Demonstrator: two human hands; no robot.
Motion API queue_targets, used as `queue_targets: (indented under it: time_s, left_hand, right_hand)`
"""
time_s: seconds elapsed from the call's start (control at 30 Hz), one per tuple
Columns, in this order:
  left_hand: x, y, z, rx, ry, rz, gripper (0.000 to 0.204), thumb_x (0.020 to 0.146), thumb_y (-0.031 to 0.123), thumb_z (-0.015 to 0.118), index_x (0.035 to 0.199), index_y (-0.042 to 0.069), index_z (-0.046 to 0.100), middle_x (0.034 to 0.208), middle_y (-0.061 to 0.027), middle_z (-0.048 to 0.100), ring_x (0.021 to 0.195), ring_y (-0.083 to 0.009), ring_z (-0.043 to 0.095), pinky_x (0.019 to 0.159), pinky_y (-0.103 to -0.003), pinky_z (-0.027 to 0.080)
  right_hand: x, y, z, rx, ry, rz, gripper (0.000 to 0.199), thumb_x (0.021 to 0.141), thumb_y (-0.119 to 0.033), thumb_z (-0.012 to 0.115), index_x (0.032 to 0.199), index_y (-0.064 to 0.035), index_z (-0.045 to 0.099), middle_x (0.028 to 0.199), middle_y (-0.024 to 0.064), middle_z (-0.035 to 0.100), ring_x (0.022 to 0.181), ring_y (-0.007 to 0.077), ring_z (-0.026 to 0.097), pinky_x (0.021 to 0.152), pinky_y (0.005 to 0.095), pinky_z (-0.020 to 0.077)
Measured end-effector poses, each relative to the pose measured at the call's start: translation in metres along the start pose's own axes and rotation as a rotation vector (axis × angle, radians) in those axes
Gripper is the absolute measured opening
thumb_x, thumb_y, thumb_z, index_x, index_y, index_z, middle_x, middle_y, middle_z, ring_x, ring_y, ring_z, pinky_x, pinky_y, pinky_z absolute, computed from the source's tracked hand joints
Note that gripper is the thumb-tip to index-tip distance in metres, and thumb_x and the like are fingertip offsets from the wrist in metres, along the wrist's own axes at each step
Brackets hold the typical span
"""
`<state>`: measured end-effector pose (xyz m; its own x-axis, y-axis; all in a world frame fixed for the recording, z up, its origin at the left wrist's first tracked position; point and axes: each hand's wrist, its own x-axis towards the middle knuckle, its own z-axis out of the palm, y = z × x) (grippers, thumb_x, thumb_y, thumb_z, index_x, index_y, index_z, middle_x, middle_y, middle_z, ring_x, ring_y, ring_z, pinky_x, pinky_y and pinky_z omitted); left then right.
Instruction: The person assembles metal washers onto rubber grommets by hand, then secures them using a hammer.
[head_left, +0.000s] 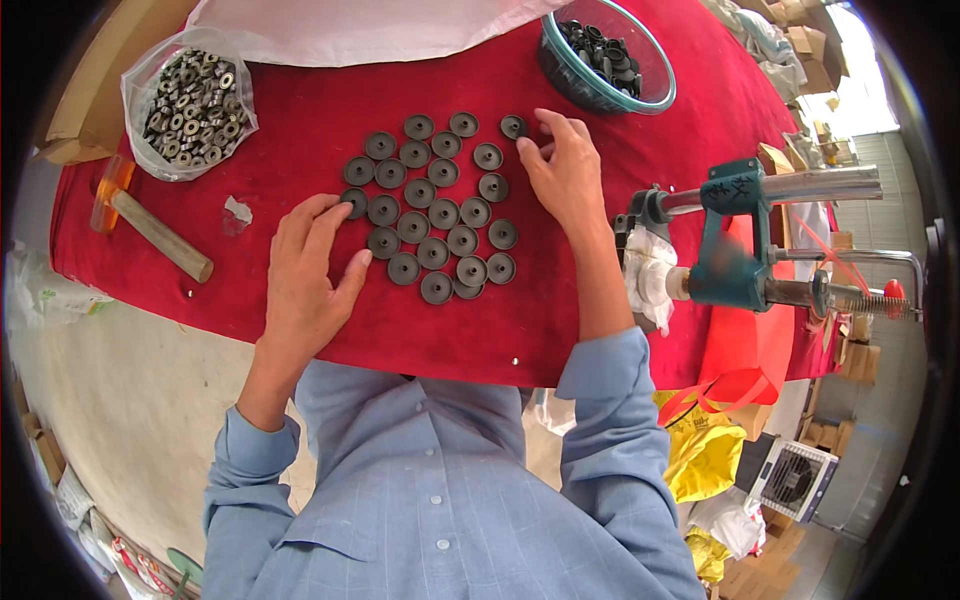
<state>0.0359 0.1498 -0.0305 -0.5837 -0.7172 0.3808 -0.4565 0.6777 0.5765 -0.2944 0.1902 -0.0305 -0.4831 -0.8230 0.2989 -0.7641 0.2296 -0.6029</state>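
Left to right across the red-covered tabletop [300,110]: a clear bag of small metal rings [192,105] at the far left corner; a wooden-handled mallet [150,225] near the left edge. The left hand [310,275] lies flat, its grip spread, fingertips touching the left-most dark grey discs [430,205], which lie in rows at the tabletop's middle. The right hand [568,175] rests at the rows' far right, its grip pinching one disc [513,126] of the farthest row. A glass bowl of black parts [606,55] stands at the far edge. A teal hand press [735,240] is clamped at the right edge.
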Motion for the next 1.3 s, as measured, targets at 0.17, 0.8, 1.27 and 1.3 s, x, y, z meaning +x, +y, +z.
queue_targets:
  time_s: [0.17, 0.8, 1.27, 1.3]
  left_hand:
    - [-0.008, 0.01, 0.0, 0.054, 0.034, -0.002, 0.055, 0.087, 0.011, 0.084, 0.137, 0.002, 0.064, 0.144, -0.0173, 0.06, 0.127, -0.0391, 0.059, 0.107, -0.049, 0.047]
    - [-0.024, 0.054, 0.038, 0.028, -0.27, 0.296, 0.06, 0.084, 0.017, 0.084, 0.139, 0.002, 0.066, 0.143, -0.0118, 0.061, 0.13, -0.0331, 0.056, 0.111, -0.053, 0.041]
    - [-0.024, 0.053, 0.039, 0.075, -0.209, 0.222, 0.043, 0.084, 0.014, 0.083, 0.123, 0.004, 0.068, 0.141, -0.0136, 0.06, 0.13, -0.0357, 0.055, 0.107, -0.051, 0.042]
    - [-0.024, 0.053, 0.039, 0.069, -0.21, 0.208, 0.043, 0.084, 0.013, 0.083, 0.124, 0.004, 0.068, 0.141, -0.0138, 0.06, 0.13, -0.0361, 0.055, 0.107, -0.051, 0.042]
  right_hand:
    - [-0.002, -0.028, 0.005, 0.127, -0.146, -0.066, 0.037, 0.092, -0.02, 0.083, 0.122, -0.0004, 0.076, 0.111, 0.0192, 0.069, 0.087, 0.0295, 0.069, 0.081, 0.0429, 0.0589]
    - [-0.081, -0.04, -0.018, 0.01, -0.091, -0.286, 0.024, 0.085, -0.003, 0.081, 0.109, -0.007, 0.079, 0.107, 0.0123, 0.068, 0.104, 0.0315, 0.068, 0.09, 0.0412, 0.0562]
    - [-0.148, -0.055, -0.023, 0.068, -0.092, -0.224, 0.03, 0.08, -0.007, 0.085, 0.108, -0.0089, 0.075, 0.109, 0.0063, 0.064, 0.098, 0.027, 0.062, 0.085, 0.0421, 0.0478]
    - [-0.149, -0.053, -0.022, 0.069, -0.087, -0.22, 0.03, 0.08, -0.007, 0.085, 0.108, -0.0089, 0.075, 0.109, 0.0063, 0.064, 0.098, 0.027, 0.062, 0.085, 0.0421, 0.0478]
